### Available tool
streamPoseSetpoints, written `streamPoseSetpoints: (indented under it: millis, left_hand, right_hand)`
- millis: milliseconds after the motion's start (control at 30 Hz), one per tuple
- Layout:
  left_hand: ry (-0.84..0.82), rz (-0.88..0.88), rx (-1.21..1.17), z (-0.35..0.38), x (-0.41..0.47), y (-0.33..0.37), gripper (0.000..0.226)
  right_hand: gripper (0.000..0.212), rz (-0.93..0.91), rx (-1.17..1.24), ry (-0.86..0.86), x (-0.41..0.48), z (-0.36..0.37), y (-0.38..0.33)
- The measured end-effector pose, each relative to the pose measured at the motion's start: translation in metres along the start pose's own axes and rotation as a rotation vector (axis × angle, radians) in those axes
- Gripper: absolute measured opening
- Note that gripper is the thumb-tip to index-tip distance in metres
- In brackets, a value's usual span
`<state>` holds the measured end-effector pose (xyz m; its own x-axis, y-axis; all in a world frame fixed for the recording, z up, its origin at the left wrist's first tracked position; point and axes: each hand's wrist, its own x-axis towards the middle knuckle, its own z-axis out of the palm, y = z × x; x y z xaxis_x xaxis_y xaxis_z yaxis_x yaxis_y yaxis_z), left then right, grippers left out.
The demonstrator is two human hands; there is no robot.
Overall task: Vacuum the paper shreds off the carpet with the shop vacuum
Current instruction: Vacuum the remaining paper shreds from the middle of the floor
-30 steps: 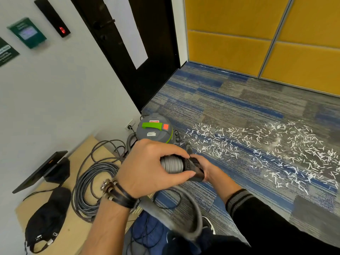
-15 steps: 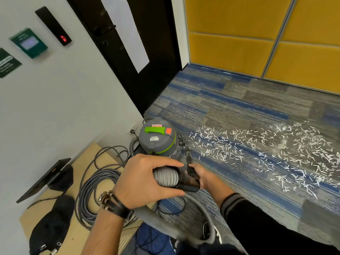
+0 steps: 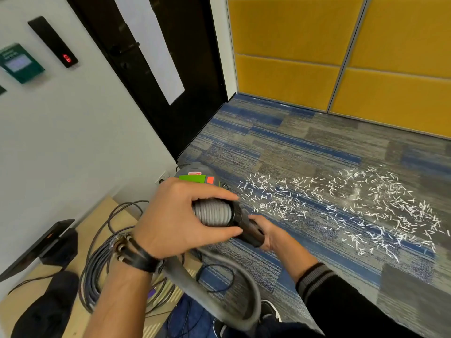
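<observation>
While shreds (image 3: 341, 203) loose on carpet (image 3: 292, 147), both hands (image 3: 178, 218) (image 3: 268, 231) round vacuum hose (image 3: 214, 213).

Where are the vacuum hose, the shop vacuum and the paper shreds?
vacuum hose (image 3: 212, 212), head view, ribbed grey end.
shop vacuum (image 3: 192, 178), head view, green handle on its lid.
paper shreds (image 3: 393, 189), head view, dense patch of the scatter.

The hose (image 3: 214, 212) sits within the fingers (image 3: 210, 195) of the left hand (image 3: 170, 220). The right hand (image 3: 268, 231) grips the cuff (image 3: 246, 228) just right of them. The shop vacuum (image 3: 195, 175) stands directly behind the fingers. The paper shreds (image 3: 341, 203) lie on the carpet (image 3: 305, 147) to their right, and the coiled cable (image 3: 97, 259) lies to their left.
</observation>
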<state>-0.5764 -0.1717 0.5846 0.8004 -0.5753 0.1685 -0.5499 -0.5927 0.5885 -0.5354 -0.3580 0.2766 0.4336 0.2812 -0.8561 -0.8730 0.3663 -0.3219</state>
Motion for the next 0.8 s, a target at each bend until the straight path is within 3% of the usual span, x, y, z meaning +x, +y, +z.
streamPoseSetpoints:
  millis: [67,133,200,400,467,533,600,700,800]
  left_hand:
    - [-0.015,-0.017,0.027,0.012,0.003,-0.001,0.046]
    - [-0.060,-0.010,0.060,0.031,0.006,-0.003,0.046]
    - [-0.097,-0.018,0.049,0.047,0.008,-0.007,0.046]
    - [-0.156,0.007,-0.015,0.056,0.005,0.000,0.053]
    - [-0.137,0.023,-0.031,0.054,0.006,0.008,0.057]
    - [-0.124,0.045,-0.038,0.048,0.008,0.015,0.057]
    - [-0.115,0.064,-0.042,0.039,0.009,0.023,0.052]
    - [-0.053,0.092,-0.031,0.026,0.007,0.033,0.044]
    - [0.069,0.119,0.022,0.017,0.002,0.038,0.041]
  right_hand:
    - [0.047,-0.015,-0.037,0.020,0.025,-0.009,-0.009]
    - [0.073,-0.067,-0.096,0.016,0.107,-0.046,-0.004]
    - [0.080,-0.045,-0.159,0.011,0.138,-0.063,0.006]
    - [0.072,-0.060,-0.103,0.070,0.145,-0.076,0.049]
    - [0.059,-0.009,-0.053,0.022,0.140,-0.081,0.052]
    - [0.050,0.037,0.052,-0.030,0.112,-0.078,0.053]
    - [0.056,-0.032,0.026,0.057,0.060,-0.064,0.051]
    - [0.049,-0.044,-0.075,0.036,-0.001,-0.039,0.038]
    - [0.030,-0.020,0.126,-0.060,-0.011,-0.033,0.019]
